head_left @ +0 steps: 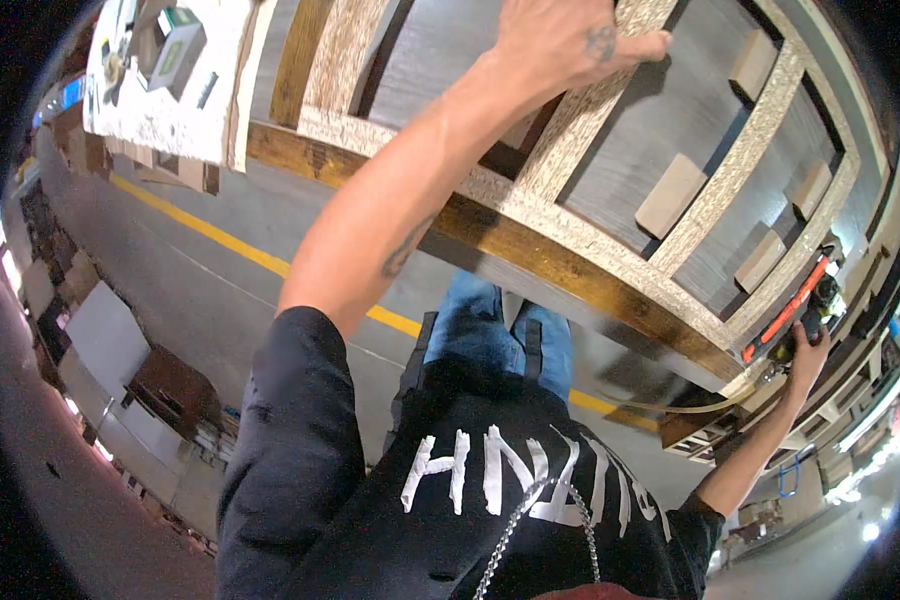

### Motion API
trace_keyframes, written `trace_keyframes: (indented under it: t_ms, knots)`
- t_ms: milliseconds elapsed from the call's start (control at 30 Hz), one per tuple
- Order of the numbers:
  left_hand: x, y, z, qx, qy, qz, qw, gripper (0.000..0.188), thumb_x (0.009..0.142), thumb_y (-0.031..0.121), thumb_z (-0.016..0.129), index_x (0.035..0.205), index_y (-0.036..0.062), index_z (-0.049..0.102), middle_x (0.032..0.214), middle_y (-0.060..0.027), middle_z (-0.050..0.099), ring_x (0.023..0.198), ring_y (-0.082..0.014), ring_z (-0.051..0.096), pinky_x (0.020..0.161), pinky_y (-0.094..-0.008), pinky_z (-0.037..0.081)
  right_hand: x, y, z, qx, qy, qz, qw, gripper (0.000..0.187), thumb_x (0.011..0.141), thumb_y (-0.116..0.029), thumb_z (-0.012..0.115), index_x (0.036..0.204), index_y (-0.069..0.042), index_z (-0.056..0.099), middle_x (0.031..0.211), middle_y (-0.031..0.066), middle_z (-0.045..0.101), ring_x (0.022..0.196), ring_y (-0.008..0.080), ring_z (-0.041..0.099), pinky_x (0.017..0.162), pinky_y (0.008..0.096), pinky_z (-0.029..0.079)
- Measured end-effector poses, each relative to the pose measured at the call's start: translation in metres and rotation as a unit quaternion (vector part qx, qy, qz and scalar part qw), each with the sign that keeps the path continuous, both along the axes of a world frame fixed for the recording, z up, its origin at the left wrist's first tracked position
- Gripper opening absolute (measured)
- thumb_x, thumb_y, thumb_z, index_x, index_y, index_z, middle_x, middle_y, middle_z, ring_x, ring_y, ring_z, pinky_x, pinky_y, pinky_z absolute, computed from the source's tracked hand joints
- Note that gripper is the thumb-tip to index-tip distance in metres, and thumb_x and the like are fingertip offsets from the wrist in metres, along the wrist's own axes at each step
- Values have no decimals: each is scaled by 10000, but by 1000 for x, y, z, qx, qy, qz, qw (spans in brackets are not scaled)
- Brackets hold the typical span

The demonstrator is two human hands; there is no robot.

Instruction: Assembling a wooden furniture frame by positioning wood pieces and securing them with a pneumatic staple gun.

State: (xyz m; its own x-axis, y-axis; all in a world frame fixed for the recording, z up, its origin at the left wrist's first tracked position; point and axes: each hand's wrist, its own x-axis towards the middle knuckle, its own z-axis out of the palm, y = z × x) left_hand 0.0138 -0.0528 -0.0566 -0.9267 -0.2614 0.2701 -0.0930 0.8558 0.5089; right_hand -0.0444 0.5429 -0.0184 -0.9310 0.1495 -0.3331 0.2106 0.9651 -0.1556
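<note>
My left hand [562, 42] lies on a speckled particle-board strip of a large wooden frame [590, 110], its thumb stretched out along the top. The other fingers are partly cut off by the upper edge of the view. At the right, my right hand [812, 352] is closed around the dark grip of an air nailer [788, 308] with a long orange part, which rests on or just over the frame's right corner. A thin yellowish hose [670, 407] runs near the tool. Several small wooden blocks [670, 195] stand against the strips on the grey panel [620, 165].
A brown wooden rail [530, 245] edges the frame close to my body. At the upper left is a white-topped table [220, 90] with a box [178, 55] on it. Stacked boards [110, 330] stand at the left. A yellow line [205, 225] crosses the grey floor.
</note>
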Motion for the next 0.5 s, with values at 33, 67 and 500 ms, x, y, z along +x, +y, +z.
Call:
trace_keyframes:
  t_ms: [33, 67, 500]
  knots:
    - [-2, 1, -4, 14, -1, 2, 1000, 965, 776, 596, 616, 1321, -156, 353, 1441, -335, 330, 1368, -420, 305, 1134, -559, 190, -2, 7, 9, -8, 16, -49, 999, 640, 824, -303, 759, 1291, 46, 495, 1045, 131, 653, 931, 241, 605, 862, 344, 471]
    - [-4, 2, -7, 6, 15, 0, 1000, 972, 775, 595, 616, 1314, -171, 358, 1442, -334, 329, 1363, -420, 313, 1132, -557, 195, -7, 15, 13, -22, 33, -97, 994, 649, 817, -277, 762, 1300, 49, 478, 1033, 122, 652, 913, 238, 606, 848, 344, 476]
    - [-4, 2, -19, -35, 35, 16, 999, 997, 825, 675, 518, 1291, -194, 374, 1408, -321, 380, 1359, -404, 340, 1138, -547, 218, 88, -197, 149, -122, -36, -129, 984, 524, 784, -205, 815, 1207, 20, 603, 1117, 131, 643, 1024, 226, 601, 933, 327, 469]
